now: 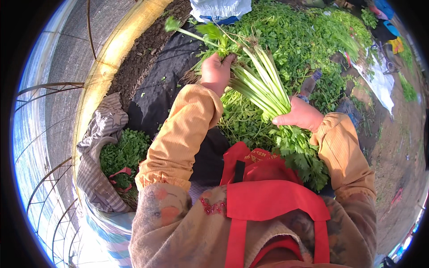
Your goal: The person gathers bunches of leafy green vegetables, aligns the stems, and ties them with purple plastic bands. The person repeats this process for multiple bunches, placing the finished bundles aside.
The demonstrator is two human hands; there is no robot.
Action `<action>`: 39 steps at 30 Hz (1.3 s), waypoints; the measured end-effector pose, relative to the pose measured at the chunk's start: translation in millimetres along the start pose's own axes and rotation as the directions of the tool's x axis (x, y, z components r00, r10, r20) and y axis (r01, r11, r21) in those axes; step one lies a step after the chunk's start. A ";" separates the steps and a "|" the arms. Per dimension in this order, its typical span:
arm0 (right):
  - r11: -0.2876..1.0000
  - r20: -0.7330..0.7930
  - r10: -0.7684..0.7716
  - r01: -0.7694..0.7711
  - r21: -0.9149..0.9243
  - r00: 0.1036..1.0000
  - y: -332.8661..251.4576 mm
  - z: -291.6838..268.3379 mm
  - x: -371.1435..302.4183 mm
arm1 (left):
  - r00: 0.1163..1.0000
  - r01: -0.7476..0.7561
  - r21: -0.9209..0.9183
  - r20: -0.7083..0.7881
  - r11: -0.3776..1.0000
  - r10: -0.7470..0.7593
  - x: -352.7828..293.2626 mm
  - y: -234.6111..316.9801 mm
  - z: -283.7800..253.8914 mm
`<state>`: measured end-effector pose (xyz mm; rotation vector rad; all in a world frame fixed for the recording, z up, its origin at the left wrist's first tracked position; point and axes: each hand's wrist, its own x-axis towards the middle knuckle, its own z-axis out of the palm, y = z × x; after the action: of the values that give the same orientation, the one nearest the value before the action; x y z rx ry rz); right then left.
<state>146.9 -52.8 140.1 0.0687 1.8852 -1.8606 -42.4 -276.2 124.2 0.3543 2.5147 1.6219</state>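
A bunch of celery [263,85] lies slantwise in front of me, pale roots up and leafy tops down toward my lap. My right hand [301,115] is closed round its stalks just above the leaves, with the thumb laid across them. At the root end, my left hand [216,73] has thumb and fingers pinched on celery stems. A loose celery stalk [196,36] with a small leafy tip sticks out up and left beside that hand. The left fingertips are partly hidden by the greens.
Heaped leafy greens [299,40] spread beyond my hands. A white sack [221,10] stands at the far edge. Left are black sheeting [156,85] and a cloth-lined bag of greens [125,154]. A plastic bottle [309,85] lies right of the celery, before white sheeting [377,80].
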 end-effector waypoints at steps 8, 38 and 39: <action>1.000 0.005 -0.005 0.005 -0.028 1.000 -2.7 -1.5 -1.2 | 1.000 0.005 -0.036 0.004 0.999 -0.005 9.9 -11.9 -8.1; 0.982 -0.074 -0.113 0.123 0.145 0.991 -9.0 -22.0 -10.7 | 0.963 0.199 -0.210 -0.140 0.957 -0.230 35.7 -42.4 -67.9; 0.991 -0.141 -0.079 0.093 0.094 0.987 -17.5 -20.7 -12.6 | 0.978 0.109 0.250 0.144 0.962 -0.148 34.7 -64.9 -69.1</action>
<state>145.4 -30.6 160.0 0.1543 1.9107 -2.0562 -100.2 -353.4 94.5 0.3240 2.5544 1.1927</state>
